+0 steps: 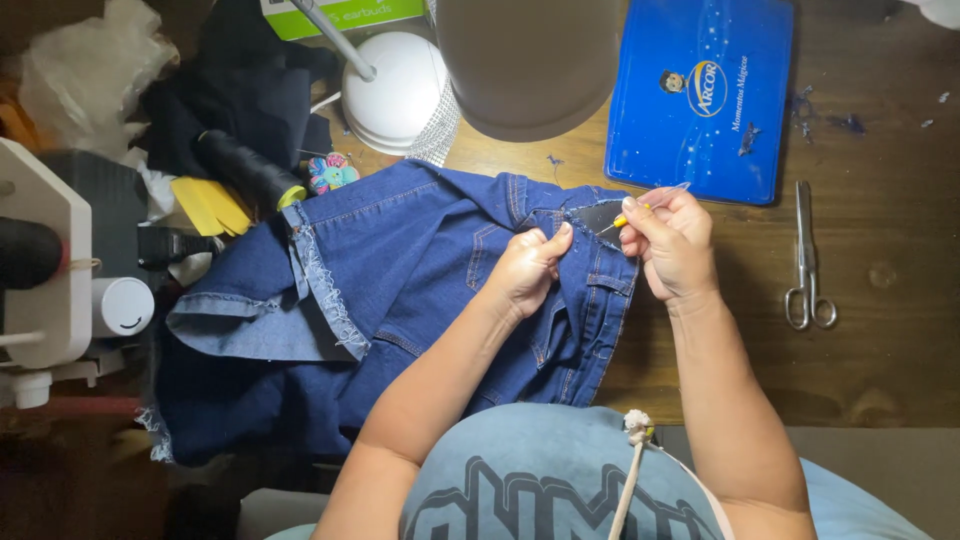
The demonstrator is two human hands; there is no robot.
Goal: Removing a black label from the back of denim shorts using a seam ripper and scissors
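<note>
Dark blue jeans (400,290) lie spread on a wooden table, waistband toward the right. My left hand (527,268) pinches the denim near a back pocket and the waistband. Just to its right, my right hand (672,243) grips a small yellow-handled seam ripper (625,220), its metal tip pointing left at a dark patch of fabric on the waistband. A frayed cut hem (325,290) runs across the left part of the jeans.
A blue metal tin (700,95) lies at the top right, steel scissors (808,265) to the right of my hands. A white lamp base (398,90) and lamp shade (525,60) stand at the top centre. A black thread spool (245,170) and sewing machine (45,260) are at the left.
</note>
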